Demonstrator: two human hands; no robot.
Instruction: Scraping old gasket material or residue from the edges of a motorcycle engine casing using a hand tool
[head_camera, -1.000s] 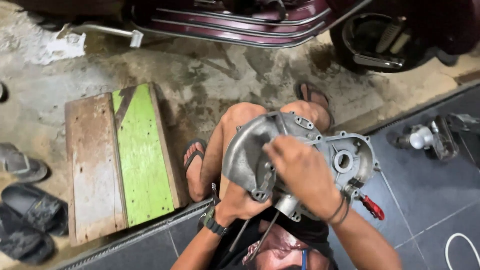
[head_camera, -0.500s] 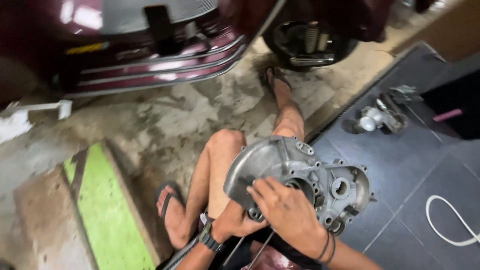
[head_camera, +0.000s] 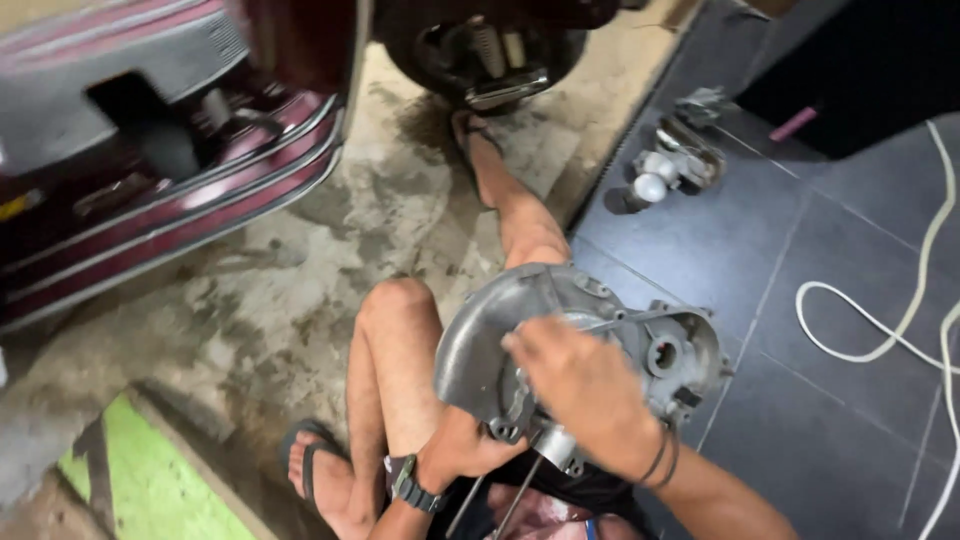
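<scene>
1. Two bare hands work on one grey metal engine case (head_camera: 600, 320), which rests on the seated person's lap between the knees.
2. The left hand (head_camera: 465, 450) grasps the case from below at its lower rim, fingers curled under the metal; a dark watch (head_camera: 412, 487) sits on that wrist.
3. The right hand (head_camera: 580, 385) lies on top of the case, fingers bent down onto its face; whether it is clenched on something small or only pressing cannot be told. Dark bands (head_camera: 662, 462) circle its wrist.
4. Just right of the right hand, the case shows a round bore (head_camera: 665, 355) and a ribbed edge.
5. Below both hands, thin metal rods (head_camera: 515, 500) hang from the case's underside.
6. Left of the left hand, a bare leg (head_camera: 395, 360) bends at the knee, its foot in a dark sandal (head_camera: 310, 460) on the concrete floor (head_camera: 300, 290).
7. Above the right hand, the other leg (head_camera: 510, 210) stretches out, its foot near a dark wheel (head_camera: 480, 50).
8. Far up and left of the hands stands a maroon scooter body (head_camera: 160, 170), blurred.
9. Down and left of the left hand lies a green board (head_camera: 150, 490).
10. Up and right of the right hand, loose metal parts (head_camera: 670, 165) lie on dark tiles (head_camera: 800, 300).
11. Well right of the right hand, a white cable (head_camera: 880, 330) loops across the tiles.
</scene>
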